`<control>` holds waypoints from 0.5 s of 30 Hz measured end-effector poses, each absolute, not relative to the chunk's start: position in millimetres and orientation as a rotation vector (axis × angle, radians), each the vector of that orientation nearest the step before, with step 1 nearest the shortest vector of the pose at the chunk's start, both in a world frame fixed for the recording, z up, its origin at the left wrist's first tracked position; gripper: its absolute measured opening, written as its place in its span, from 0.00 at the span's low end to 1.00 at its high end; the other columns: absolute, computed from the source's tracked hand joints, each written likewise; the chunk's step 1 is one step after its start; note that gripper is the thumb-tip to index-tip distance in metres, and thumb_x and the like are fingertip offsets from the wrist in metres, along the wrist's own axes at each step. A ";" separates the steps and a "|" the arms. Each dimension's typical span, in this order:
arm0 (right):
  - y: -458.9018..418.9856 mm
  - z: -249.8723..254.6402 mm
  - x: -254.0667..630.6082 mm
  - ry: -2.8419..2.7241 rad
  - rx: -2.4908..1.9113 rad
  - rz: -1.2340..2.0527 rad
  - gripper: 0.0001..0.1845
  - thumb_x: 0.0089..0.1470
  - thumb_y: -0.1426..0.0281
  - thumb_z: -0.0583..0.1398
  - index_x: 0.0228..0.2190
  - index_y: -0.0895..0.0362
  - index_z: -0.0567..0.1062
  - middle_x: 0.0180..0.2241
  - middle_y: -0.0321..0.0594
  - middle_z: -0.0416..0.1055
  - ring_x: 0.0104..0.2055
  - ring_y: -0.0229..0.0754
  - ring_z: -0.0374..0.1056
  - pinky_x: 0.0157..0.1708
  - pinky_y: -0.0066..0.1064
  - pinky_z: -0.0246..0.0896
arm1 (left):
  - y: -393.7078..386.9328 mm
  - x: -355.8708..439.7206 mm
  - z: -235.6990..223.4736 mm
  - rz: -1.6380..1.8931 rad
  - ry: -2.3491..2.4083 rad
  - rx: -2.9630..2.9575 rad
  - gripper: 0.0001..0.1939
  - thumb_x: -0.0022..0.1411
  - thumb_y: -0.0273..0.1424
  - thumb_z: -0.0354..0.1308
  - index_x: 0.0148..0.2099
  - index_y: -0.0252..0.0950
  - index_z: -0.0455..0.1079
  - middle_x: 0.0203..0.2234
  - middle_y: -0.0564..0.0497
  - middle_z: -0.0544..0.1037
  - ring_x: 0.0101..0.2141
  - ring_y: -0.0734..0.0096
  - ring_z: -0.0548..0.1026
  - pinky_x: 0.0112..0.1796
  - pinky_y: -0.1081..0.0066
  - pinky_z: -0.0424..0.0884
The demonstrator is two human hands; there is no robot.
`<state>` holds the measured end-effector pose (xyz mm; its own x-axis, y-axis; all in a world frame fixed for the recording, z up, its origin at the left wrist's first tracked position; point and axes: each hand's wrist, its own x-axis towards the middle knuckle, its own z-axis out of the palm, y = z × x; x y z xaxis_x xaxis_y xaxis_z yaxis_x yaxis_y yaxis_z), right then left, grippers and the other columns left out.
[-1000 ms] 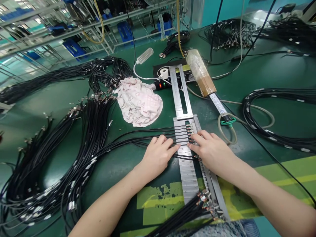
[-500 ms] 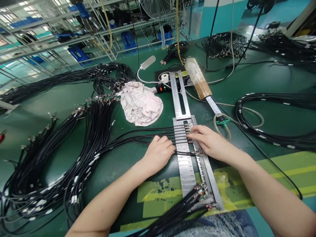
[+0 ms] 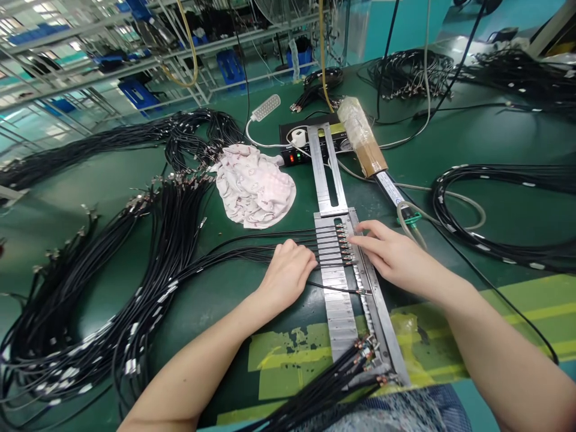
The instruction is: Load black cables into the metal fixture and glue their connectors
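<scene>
A metal slotted fixture (image 3: 337, 306) lies lengthwise on the table before me. Across its upper part runs a row of thin black cables (image 3: 328, 245), their metal connectors (image 3: 344, 243) lined up along the slot. My left hand (image 3: 290, 270) is closed over the cables just left of the fixture; its fingertips are partly hidden. At the connector ends, my right hand (image 3: 391, 252) has its fingers apart, with the index fingertip at or touching a connector. One separate cable (image 3: 337, 289) crosses the fixture lower down, leading from beneath my left hand. Several more cable ends (image 3: 366, 348) rest at the fixture's near end.
Large bundles of black cables (image 3: 166, 222) cover the left side. A pink-white cloth (image 3: 256, 189) lies behind my left hand, near a black power box (image 3: 294, 157) and small lamp (image 3: 266, 108). A tape-wrapped tool (image 3: 364, 141) and coiled cables (image 3: 454, 228) are at right.
Of two lower cables by my left hand, one now lies up with the row and the other sits slightly lower. My right hand has shifted slightly right, its fingers more spread.
</scene>
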<state>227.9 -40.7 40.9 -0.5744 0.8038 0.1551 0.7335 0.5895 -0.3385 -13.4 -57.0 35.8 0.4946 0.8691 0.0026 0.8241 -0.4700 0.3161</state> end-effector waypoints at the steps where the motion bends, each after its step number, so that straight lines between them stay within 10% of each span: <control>1: -41.2 41.0 227.7 -2.533 -1.255 0.339 0.18 0.57 0.75 0.47 0.46 0.54 0.70 0.50 0.45 0.61 0.43 0.42 0.67 0.42 0.36 0.67 | -57.3 -11.9 33.9 0.248 1.469 2.485 0.12 0.67 0.30 0.43 0.33 0.35 0.64 0.28 0.51 0.71 0.33 0.65 0.61 0.34 0.65 0.55; 15: -42.1 39.7 228.1 -2.536 -1.284 0.188 0.21 0.53 0.80 0.49 0.46 0.55 0.69 0.50 0.47 0.62 0.43 0.43 0.68 0.39 0.35 0.68 | -59.7 -6.6 24.3 0.228 1.490 2.974 0.13 0.66 0.26 0.45 0.28 0.34 0.63 0.23 0.49 0.70 0.29 0.65 0.62 0.33 0.64 0.51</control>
